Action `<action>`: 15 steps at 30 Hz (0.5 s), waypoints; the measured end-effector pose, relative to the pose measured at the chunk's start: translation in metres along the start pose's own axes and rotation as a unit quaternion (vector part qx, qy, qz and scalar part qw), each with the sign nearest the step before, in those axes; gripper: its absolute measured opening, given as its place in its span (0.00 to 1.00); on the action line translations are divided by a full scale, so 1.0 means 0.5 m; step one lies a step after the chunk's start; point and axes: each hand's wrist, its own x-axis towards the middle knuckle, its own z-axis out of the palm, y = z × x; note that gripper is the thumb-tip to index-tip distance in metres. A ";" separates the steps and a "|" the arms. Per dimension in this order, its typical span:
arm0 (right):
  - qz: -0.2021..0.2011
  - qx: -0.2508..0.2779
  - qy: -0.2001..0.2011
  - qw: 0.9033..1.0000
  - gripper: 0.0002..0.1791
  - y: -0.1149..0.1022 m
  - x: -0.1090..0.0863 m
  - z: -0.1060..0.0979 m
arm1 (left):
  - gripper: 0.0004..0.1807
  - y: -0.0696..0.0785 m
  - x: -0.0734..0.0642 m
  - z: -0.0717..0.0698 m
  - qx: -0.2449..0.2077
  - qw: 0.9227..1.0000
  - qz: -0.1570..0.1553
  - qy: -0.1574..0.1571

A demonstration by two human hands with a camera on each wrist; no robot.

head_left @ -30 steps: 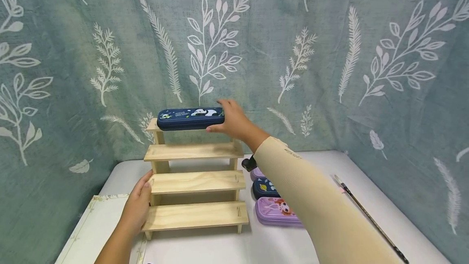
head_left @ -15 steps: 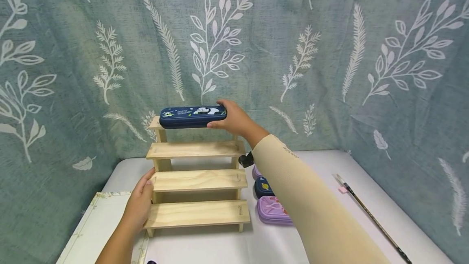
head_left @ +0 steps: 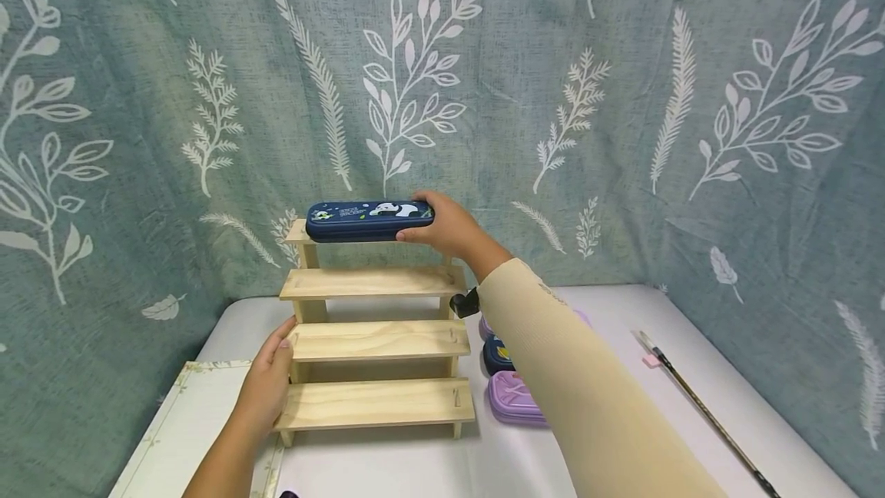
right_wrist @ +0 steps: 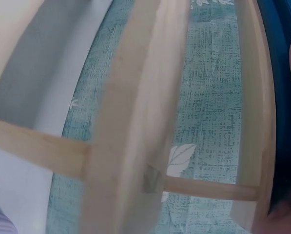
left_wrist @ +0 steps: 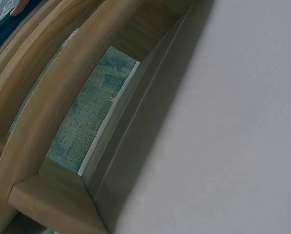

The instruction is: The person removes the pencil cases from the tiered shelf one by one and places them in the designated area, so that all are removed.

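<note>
A navy pencil case [head_left: 369, 225] with a panda print lies along the top tier of a four-step wooden display rack [head_left: 376, 338]. My right hand [head_left: 449, 225] grips the case's right end, thumb at the front and fingers at the back. Low on the rack's left side, my left hand [head_left: 266, 379] holds the upright, its far fingers hidden behind the wood. The left wrist view looks along the rack's tiers [left_wrist: 62, 92]. In the right wrist view the dark blue case [right_wrist: 286, 122] runs along the top board at the right edge.
Right of the rack, partly behind my sleeve, lie a purple pencil case [head_left: 515, 398], a navy one [head_left: 496, 356] and another purple one. A long brush [head_left: 705, 410] lies farther right. A patterned white board [head_left: 183, 421] is at left; a leaf-print curtain [head_left: 484, 121] hangs behind.
The head view has turned slightly left, so the scene sits a little farther right. Both hands keep their hold, and the case stays at the same spot on the rack.
</note>
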 end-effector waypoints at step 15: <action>-0.003 -0.011 0.044 0.999 0.47 0.014 -0.020 0.011 | 0.30 -0.008 0.002 -0.002 -0.007 1.000 -0.002 0.001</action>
